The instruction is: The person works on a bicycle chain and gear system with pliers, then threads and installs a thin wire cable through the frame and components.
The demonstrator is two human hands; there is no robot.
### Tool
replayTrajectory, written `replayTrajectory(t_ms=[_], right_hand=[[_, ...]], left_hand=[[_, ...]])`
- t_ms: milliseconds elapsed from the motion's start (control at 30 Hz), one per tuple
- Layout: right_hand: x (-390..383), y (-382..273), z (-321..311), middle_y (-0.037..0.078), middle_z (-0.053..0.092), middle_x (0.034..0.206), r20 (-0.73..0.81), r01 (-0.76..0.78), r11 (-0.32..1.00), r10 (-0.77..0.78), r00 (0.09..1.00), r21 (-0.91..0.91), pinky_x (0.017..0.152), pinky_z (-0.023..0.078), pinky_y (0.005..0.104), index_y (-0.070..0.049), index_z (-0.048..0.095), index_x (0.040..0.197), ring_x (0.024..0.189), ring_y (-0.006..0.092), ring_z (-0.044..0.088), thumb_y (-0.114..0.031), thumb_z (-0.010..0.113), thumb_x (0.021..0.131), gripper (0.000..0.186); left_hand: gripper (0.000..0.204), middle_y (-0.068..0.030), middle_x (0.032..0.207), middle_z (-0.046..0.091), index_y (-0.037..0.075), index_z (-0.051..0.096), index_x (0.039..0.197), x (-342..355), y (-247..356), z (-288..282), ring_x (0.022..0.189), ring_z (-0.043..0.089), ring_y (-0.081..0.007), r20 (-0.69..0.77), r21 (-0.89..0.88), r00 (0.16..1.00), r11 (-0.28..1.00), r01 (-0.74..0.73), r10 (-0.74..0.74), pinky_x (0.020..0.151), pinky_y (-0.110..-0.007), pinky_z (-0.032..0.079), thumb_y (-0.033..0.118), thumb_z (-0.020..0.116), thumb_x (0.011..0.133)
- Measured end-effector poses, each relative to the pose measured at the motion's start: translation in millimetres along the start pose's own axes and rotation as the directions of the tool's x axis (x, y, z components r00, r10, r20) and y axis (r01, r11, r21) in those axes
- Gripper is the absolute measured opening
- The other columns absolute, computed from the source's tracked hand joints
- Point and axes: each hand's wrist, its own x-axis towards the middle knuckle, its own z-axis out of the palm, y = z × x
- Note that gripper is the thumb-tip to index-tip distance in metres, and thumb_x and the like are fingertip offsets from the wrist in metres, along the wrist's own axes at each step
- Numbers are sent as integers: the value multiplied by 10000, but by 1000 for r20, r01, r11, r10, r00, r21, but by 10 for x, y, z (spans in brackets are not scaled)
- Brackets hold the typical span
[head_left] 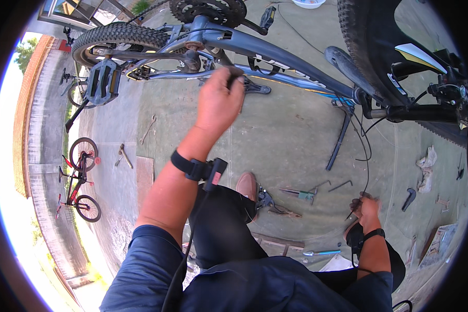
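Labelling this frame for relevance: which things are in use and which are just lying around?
In use: upturned bicycle frame, gripped by left hand; thin black cable, held by right hand.

Lying about: wrench, pliers, blue-handled screwdriver, rags, small red bicycle.

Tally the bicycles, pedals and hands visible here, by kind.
Bicycles: 2, an upturned grey bicycle and a small red bicycle
Pedals: 2, a near pedal and a far pedal
Hands: 2, left hand and right hand
Total: 6
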Motion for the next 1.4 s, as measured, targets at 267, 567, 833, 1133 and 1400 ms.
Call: replayTrajectory(t_ms=[267, 567, 833, 1133, 1400], right_hand=[[-521, -49, 700, 138, 676, 896, 357, -175, 984, 175, 918, -34, 610, 503, 351, -65, 565, 946, 761, 291, 685, -162, 570, 898, 109], [-878, -215, 983, 88, 659, 819, 373, -27, 979, -52, 927, 204, 597, 495, 342, -87, 573, 933, 683, 247, 649, -156, 570, 896, 78], [-215, -859, 710, 34, 594, 748, 151, 167, 956, -208, 967, 243, 511, 474, 300, -134, 586, 1052, 623, 196, 603, -209, 563, 943, 135], [-165, -1000, 953, 49, 582, 818, 76, 263, 951, -254, 964, -161, 467, 453, 304, -165, 513, 1311, 574, 189, 585, -181, 491, 994, 318], [-374, -1097, 977, 62, 591, 886, 40, 290, 894, -295, 955, -342, 467, 465, 302, -172, 435, 1404, 609, 210, 601, -170, 465, 992, 413]], left_hand=[[457, -260, 1005, 648, -18, 612, 1101, -1432, 605, 1047, 961, 615, -430, 907, 88, 403, 991, 98, -120, 825, -471, 491, 400, 556, 925], [242, -203, 901, 671, 53, 650, 971, -1785, 563, 1250, 875, 640, -404, 916, 111, 388, 994, 3, -103, 740, -511, 489, 273, 582, 895], [179, -169, 874, 672, 96, 672, 950, -1697, 519, 1087, 854, 641, -392, 958, -24, 280, 988, -150, 66, 719, -492, 488, 248, 606, 884], [180, -149, 893, 682, 100, 682, 956, -1626, 504, 850, 903, 649, -385, 938, -31, 334, 983, -182, 91, 747, -487, 506, 237, 603, 870], [166, -129, 905, 688, 99, 688, 925, -1560, 502, 811, 921, 657, -357, 839, -126, 498, 968, -215, 220, 752, -469, 521, 225, 612, 850]])
